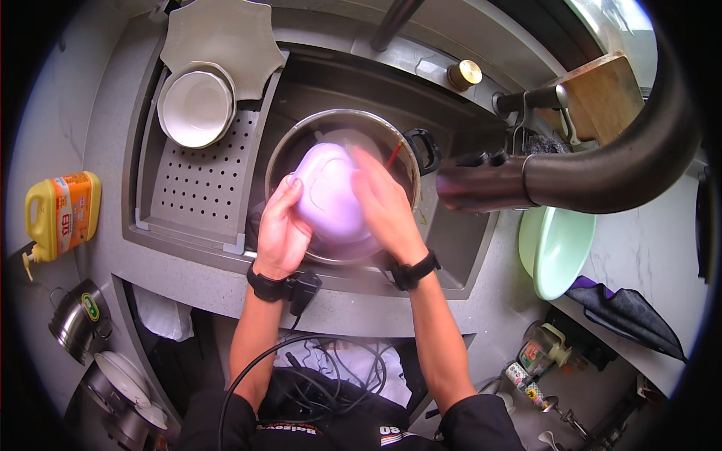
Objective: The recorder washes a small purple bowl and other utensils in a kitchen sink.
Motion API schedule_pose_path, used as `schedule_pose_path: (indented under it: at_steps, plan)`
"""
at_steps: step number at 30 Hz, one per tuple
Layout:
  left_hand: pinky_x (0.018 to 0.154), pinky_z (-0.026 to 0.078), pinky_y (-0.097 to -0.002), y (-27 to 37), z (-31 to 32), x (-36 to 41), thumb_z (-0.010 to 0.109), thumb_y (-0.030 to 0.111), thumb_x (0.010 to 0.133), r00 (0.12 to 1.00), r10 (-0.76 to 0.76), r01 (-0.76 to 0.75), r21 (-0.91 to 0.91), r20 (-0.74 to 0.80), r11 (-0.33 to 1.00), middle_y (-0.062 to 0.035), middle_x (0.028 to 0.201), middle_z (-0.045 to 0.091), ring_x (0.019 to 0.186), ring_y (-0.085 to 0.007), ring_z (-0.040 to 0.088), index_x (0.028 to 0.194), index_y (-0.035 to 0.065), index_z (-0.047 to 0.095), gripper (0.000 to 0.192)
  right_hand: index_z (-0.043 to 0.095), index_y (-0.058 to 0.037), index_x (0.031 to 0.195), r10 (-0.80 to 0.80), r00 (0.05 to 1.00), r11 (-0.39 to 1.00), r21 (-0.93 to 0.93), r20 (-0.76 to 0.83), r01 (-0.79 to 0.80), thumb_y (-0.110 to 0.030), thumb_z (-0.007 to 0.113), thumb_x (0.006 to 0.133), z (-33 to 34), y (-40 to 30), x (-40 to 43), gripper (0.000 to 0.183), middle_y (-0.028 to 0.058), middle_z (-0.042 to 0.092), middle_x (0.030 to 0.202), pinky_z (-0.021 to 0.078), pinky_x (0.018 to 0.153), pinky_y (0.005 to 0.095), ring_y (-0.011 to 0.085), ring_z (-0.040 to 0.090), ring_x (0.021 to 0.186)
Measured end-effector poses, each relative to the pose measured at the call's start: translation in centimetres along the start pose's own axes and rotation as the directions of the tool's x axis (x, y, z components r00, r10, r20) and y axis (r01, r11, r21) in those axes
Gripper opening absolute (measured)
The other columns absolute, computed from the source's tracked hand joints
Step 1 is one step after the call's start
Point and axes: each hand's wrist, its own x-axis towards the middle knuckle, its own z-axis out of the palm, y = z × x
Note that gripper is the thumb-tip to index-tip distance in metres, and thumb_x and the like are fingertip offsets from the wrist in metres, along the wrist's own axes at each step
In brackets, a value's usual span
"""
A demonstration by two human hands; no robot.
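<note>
My left hand grips a lavender plastic container or lid by its left edge, thumb on the near face. Along its right side lies my right hand, the fingers blurred by motion; whether they grip it or only rub it is unclear. Both hands are over a stainless steel pot with a black side handle, standing in the dark sink. A thin red stick-like thing shows inside the pot. The rest of the pot's contents is mostly hidden by the container and hands.
At left a perforated drain tray holds stacked white bowls and a grey scalloped plate. A thick dark faucet reaches in from the right, above a light green basin. A yellow detergent jug stands left.
</note>
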Motion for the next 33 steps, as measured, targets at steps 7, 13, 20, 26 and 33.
schedule_pose_path:
  at_steps: [7, 13, 20, 26, 33]
  plan:
    - [0.109, 0.049, -0.0419, -0.5, -1.2, 0.0, 0.047, 0.019, 0.110, 0.994, 0.110, -0.111, 0.037, 0.028, 0.993, -0.0111, 0.136, 0.061, 0.126, -0.0222, 0.060, 0.135, 0.0045, 0.051, 0.030, 0.052, 0.0008, 0.145, -0.372, 0.906, 0.808, -0.411, 0.200, 0.422, -0.030, 0.059, 0.100, 2.3, 0.6, -0.8, 0.055, 0.0208, 0.047, 0.154, 0.0291, 0.122, 0.0499, 0.0431, 0.040, 0.145]
    - [0.108, 0.049, -0.0432, -0.9, -2.2, 0.0, 0.047, 0.021, 0.110, 0.993, 0.092, -0.097, -0.067, -0.074, 0.993, -0.0128, 0.131, 0.064, 0.123, -0.0251, 0.062, 0.130, 0.0045, 0.055, 0.027, 0.051, -0.0013, 0.146, -0.376, 0.865, 0.722, -0.480, 0.333, 0.498, -0.027, 0.064, 0.096, 2.8, -0.4, -5.0, 0.057, 0.0171, 0.053, 0.149, 0.0324, 0.120, 0.0513, 0.0388, 0.043, 0.143]
    - [0.106, 0.051, -0.0409, -1.3, -0.7, -0.5, 0.045, 0.018, 0.110, 0.997, 0.044, -0.050, -0.105, -0.059, 0.993, -0.0115, 0.131, 0.065, 0.122, -0.0224, 0.063, 0.129, 0.0034, 0.055, 0.026, 0.042, 0.0063, 0.150, -0.193, 0.970, 0.792, -0.560, 0.148, 0.244, -0.029, 0.062, 0.099, 0.6, 0.5, -4.7, 0.065, 0.0255, 0.041, 0.157, 0.0321, 0.121, 0.0462, 0.0428, 0.036, 0.147]
    - [0.111, 0.048, -0.0424, -2.1, -1.0, -0.9, 0.047, 0.021, 0.111, 0.997, -0.060, 0.057, 0.051, 0.045, 0.997, -0.0139, 0.141, 0.057, 0.129, -0.0231, 0.059, 0.142, 0.0015, 0.044, 0.037, 0.045, 0.0041, 0.149, -0.122, 0.981, 0.943, -0.290, 0.151, 0.162, -0.035, 0.054, 0.103, -0.9, 0.6, -0.6, 0.062, 0.0249, 0.044, 0.155, 0.0303, 0.122, 0.0444, 0.0406, 0.036, 0.148]
    - [0.112, 0.045, -0.0376, -3.3, -0.7, -0.4, 0.053, 0.024, 0.109, 0.999, -0.035, 0.031, 0.131, 0.035, 0.991, -0.0103, 0.143, 0.055, 0.132, -0.0201, 0.055, 0.148, 0.0056, 0.042, 0.044, 0.062, 0.0003, 0.128, -0.442, 0.867, 0.789, -0.362, 0.229, 0.497, -0.029, 0.066, 0.092, 1.0, -0.5, -1.2, 0.047, 0.0154, 0.058, 0.140, 0.0364, 0.117, 0.0500, 0.0383, 0.048, 0.138]
